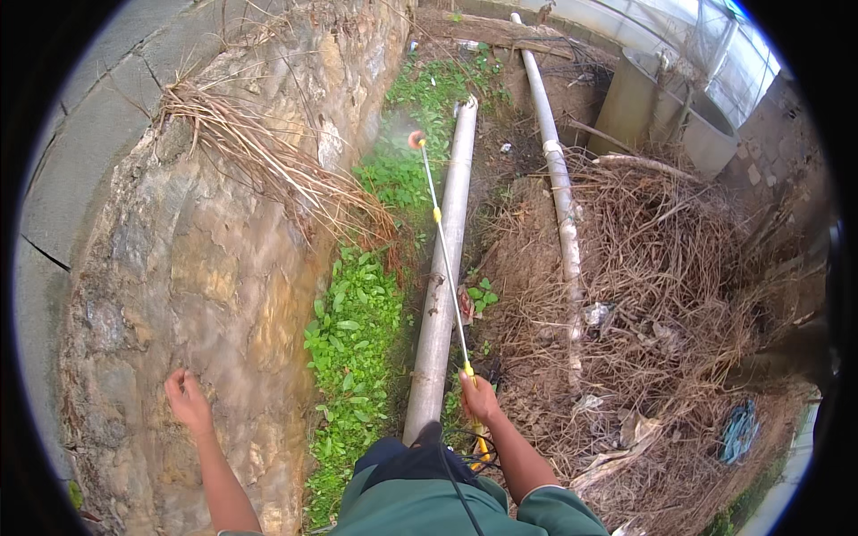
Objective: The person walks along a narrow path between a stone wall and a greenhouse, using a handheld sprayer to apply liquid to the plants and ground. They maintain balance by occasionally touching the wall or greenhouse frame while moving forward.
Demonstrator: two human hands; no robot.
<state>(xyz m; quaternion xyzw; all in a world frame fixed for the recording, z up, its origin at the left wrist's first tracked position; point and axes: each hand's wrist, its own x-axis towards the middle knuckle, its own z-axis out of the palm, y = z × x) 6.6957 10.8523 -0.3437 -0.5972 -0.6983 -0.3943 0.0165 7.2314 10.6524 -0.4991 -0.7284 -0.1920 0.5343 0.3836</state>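
Observation:
My right hand is wrapped round the yellow handle of a sprayer wand. Its thin metal tube slants forward and a little left, passing over a thick grey pipe. At the far tip sits a round orange nozzle, with a pale mist around it above green weeds. My left hand is held out at the left in front of the stone wall, fingers loosely bent and nothing visible in them. Whether it touches the stone I cannot tell.
Dry roots hang off the wall over the weeds. To the right runs a thinner whitish pipe, beside heaped dry stalks and scraps of litter. Large concrete-like containers stand at the far right. A dark hose crosses my body.

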